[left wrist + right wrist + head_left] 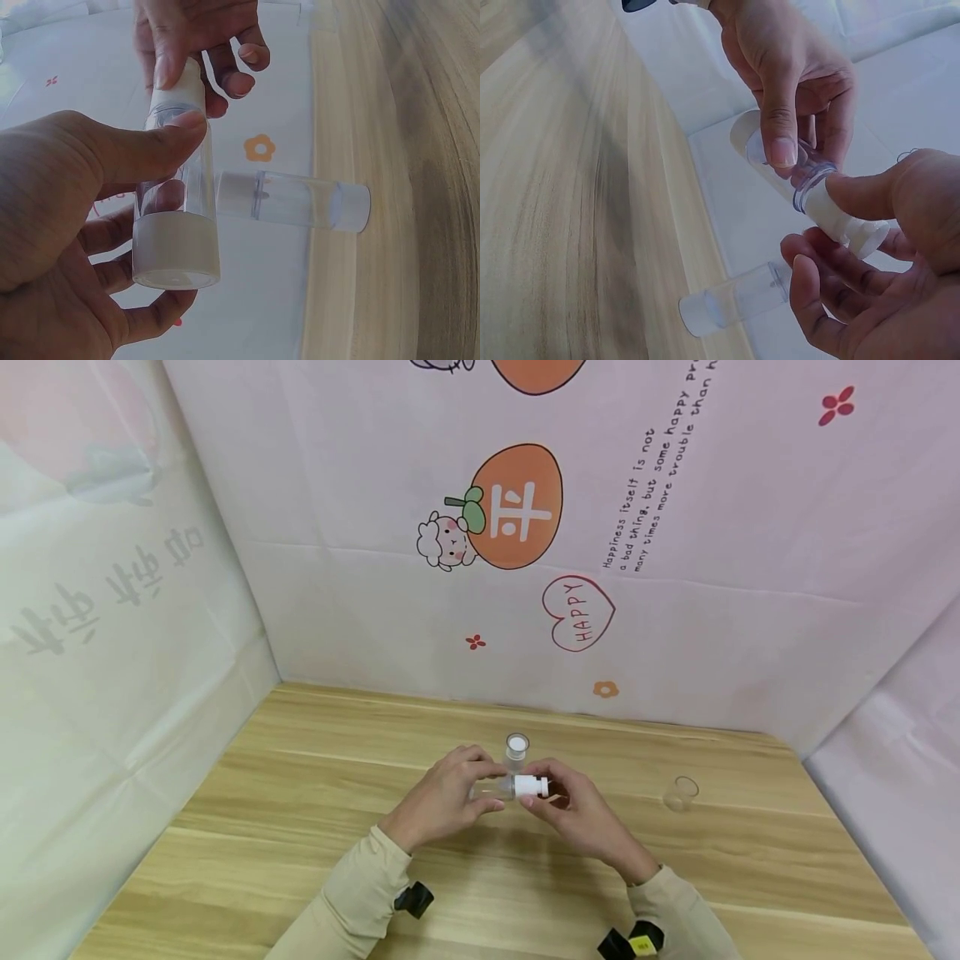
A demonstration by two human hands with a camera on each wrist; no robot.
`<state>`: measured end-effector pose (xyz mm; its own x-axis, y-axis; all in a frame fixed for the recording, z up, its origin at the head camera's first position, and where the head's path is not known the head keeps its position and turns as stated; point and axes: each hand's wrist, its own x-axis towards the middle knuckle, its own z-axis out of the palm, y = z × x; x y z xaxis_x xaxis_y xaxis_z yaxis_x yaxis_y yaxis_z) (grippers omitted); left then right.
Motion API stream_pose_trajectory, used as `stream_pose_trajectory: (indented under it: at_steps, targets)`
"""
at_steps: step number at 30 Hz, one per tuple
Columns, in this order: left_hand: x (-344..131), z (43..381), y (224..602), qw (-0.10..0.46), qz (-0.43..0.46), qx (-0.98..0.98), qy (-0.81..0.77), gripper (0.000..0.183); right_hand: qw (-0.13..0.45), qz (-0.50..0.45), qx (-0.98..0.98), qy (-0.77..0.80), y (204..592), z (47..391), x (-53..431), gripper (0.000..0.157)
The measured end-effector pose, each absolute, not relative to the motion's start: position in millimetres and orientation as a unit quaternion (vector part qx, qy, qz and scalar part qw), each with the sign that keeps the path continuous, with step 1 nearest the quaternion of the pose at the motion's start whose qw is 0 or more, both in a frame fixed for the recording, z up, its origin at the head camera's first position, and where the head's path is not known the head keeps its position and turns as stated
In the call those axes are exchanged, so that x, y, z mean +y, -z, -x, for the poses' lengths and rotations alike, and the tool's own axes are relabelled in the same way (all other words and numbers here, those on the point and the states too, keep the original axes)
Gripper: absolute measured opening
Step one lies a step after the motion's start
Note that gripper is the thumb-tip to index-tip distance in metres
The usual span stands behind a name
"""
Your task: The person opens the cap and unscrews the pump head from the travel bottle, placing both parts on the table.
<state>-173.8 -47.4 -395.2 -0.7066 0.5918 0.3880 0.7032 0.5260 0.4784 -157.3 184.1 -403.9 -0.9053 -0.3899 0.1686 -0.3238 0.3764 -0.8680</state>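
Left cloth: a pale hanging [112, 677] with faint print borders the scene at left.
Tabletop: wood-grained boards [247, 827] stretch from left to right below the hangings.
Left sleeve: a beige cuff [348, 893] enters from the near side, a black device [414, 900] at the wrist.
Left hand: a person's left hand [450, 795] grasps the clear body of a bottle, thumb on one side, fingers curled round the other.
Held bottle: the clear bottle [176, 251] lies sideways between the two hands, clear of the tabletop, its white base to the left and its neck to the right.
Standing bottle: a second clear bottle [296, 201], white at base and top, stands upright on the table just beyond the hands, on the far side.
White top: the pump piece [529, 786] sits at the held bottle's neck; whether it is fully tightened cannot be told.
Far cloth: a printed backdrop [360, 610] shows an orange fruit [551, 485], a sheep [447, 541] and a red "HAPPY" heart.
Right hand: the right hand [577, 810] pinches the white top between thumb and fingers.
Right sleeve: another beige cuff [678, 910], near side, with black gear [615, 945] at the wrist.
Clear cap: a transparent cylinder [679, 797] rests on the table, well apart at right.
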Motion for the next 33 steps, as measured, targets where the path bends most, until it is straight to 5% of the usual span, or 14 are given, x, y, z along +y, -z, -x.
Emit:
stream_pose_trajectory:
  at_steps: [19,33]
  targets:
    - [-47.1,171.8,392.9,0.083,0.375,-0.867,0.317,0.036,0.006,0.208,0.821,0.533,404.0,153.6,180.6,0.018]
    - [-46.6,171.2,391.8,0.084,0.376,-0.866,0.319,0.035,0.047,0.190,0.836,0.513,401.6,152.3,184.8,0.029]
